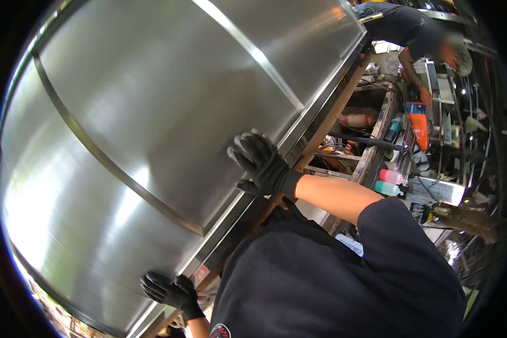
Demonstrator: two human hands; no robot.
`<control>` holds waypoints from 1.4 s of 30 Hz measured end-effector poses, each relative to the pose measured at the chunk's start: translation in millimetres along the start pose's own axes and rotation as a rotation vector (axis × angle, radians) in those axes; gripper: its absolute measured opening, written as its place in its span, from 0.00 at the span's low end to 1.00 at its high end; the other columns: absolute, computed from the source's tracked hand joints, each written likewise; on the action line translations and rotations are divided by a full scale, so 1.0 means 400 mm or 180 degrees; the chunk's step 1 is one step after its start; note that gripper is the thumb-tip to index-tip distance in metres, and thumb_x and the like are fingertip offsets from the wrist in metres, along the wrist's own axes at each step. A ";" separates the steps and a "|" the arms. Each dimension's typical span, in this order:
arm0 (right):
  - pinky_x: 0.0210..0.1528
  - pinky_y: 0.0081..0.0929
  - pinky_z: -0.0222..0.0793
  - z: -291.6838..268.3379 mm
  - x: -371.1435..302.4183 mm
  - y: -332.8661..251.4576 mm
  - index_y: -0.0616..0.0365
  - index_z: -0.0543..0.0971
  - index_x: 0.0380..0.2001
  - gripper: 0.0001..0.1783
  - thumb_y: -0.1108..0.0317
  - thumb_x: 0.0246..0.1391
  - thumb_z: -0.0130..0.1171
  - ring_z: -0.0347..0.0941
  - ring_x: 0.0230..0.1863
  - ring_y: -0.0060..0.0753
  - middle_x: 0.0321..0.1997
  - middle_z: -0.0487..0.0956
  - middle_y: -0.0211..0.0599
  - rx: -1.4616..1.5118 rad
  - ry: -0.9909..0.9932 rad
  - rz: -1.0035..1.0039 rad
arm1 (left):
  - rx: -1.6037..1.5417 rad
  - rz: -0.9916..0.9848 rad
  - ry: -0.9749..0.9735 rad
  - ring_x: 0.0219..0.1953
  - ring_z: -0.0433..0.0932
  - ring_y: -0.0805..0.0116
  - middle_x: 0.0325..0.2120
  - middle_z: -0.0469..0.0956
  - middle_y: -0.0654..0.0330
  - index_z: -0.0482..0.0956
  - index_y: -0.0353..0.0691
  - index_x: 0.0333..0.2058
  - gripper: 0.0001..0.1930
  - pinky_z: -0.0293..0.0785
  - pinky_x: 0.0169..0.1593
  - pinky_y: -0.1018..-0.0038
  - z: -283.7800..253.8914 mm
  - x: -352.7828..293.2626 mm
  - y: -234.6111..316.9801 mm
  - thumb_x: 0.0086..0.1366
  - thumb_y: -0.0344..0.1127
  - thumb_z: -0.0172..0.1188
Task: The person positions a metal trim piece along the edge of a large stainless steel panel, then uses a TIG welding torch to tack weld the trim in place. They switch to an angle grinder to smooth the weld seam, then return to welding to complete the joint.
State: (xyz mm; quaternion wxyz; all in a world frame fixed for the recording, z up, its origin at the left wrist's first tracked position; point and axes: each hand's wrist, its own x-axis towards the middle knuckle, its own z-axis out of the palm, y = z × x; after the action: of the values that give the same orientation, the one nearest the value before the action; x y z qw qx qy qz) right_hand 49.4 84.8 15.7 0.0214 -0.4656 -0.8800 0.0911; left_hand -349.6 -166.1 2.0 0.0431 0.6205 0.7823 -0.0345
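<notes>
A large brushed stainless-steel panel (169,96) with raised metal strips across it fills the left and middle of the view. Its straight metal edge (231,217) runs diagonally in front of my body. My right hand (263,163), in a black work glove with grey fingers, is at this edge with fingers stretched over the panel and thumb apart. Farther down the same edge, my left hand (172,290) in a matching glove has its fingers extended over the steel. Neither hand is wrapped around anything. How firmly the palms touch the metal cannot be seen.
Beyond the edge, a cluttered shelf frame (377,124) holds a red cylinder (359,118), a pink bottle (391,177), a green bottle (387,188) and an orange object (418,130). At the upper right, another person (397,25) leans over, an arm reaching down.
</notes>
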 end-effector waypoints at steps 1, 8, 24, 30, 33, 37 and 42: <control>0.76 0.64 0.44 0.002 0.000 -0.001 0.55 0.60 0.73 0.50 0.36 0.55 0.58 0.50 0.75 0.60 0.74 0.55 0.55 -0.0103 0.0057 0.0002 | -0.0011 -0.0003 0.0009 0.73 0.54 0.37 0.70 0.59 0.39 0.54 0.35 0.73 0.43 0.47 0.74 0.41 0.005 0.002 -0.002 0.72 0.65 0.39; 0.76 0.67 0.43 0.004 -0.003 -0.023 0.52 0.59 0.73 0.49 0.40 0.54 0.58 0.48 0.75 0.62 0.75 0.53 0.56 -0.0146 -0.0171 0.0060 | -0.0311 -0.0127 -0.0088 0.73 0.54 0.36 0.71 0.58 0.39 0.58 0.33 0.71 0.46 0.46 0.73 0.40 -0.004 0.001 -0.012 0.71 0.69 0.35; 0.74 0.67 0.47 0.005 0.049 0.006 0.59 0.62 0.71 0.48 0.33 0.60 0.50 0.52 0.73 0.60 0.73 0.54 0.57 -0.0311 -0.0571 -0.0655 | -0.0417 -0.0161 -0.0300 0.73 0.53 0.32 0.70 0.56 0.33 0.54 0.28 0.72 0.46 0.47 0.73 0.39 -0.019 0.007 0.017 0.71 0.65 0.37; 0.73 0.66 0.49 -0.004 0.054 -0.006 0.61 0.64 0.70 0.47 0.35 0.60 0.51 0.53 0.73 0.59 0.72 0.56 0.56 -0.0371 -0.0492 -0.0639 | -0.0518 -0.0227 -0.0280 0.73 0.53 0.32 0.70 0.55 0.33 0.53 0.32 0.73 0.50 0.47 0.73 0.38 -0.013 -0.003 0.016 0.68 0.71 0.40; 0.73 0.65 0.49 -0.001 0.056 -0.005 0.61 0.64 0.71 0.47 0.37 0.60 0.52 0.53 0.73 0.58 0.72 0.56 0.56 -0.0290 -0.0419 -0.0666 | -0.0483 -0.0238 -0.0217 0.73 0.52 0.32 0.70 0.55 0.33 0.54 0.32 0.73 0.49 0.46 0.73 0.38 -0.009 -0.003 0.010 0.68 0.71 0.40; 0.74 0.65 0.48 -0.002 0.055 -0.011 0.61 0.63 0.71 0.46 0.40 0.58 0.56 0.53 0.74 0.57 0.72 0.57 0.55 -0.0252 -0.0388 -0.0674 | -0.0469 -0.0212 -0.0160 0.73 0.52 0.32 0.71 0.54 0.32 0.55 0.32 0.72 0.48 0.46 0.73 0.38 -0.009 0.001 0.016 0.69 0.70 0.40; 0.75 0.64 0.47 -0.009 0.057 -0.015 0.61 0.62 0.71 0.47 0.43 0.56 0.59 0.52 0.74 0.57 0.72 0.57 0.54 -0.0270 -0.0335 -0.0703 | -0.0514 -0.0196 -0.0056 0.74 0.50 0.32 0.71 0.54 0.32 0.56 0.32 0.72 0.48 0.43 0.73 0.39 -0.008 0.009 0.018 0.69 0.70 0.40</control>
State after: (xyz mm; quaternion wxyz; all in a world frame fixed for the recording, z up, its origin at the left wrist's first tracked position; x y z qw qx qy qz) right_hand 31.9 100.9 19.2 -0.0345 -0.3609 -0.9289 0.0751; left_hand -343.6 -160.6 4.8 0.0988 0.5904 0.8008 0.0219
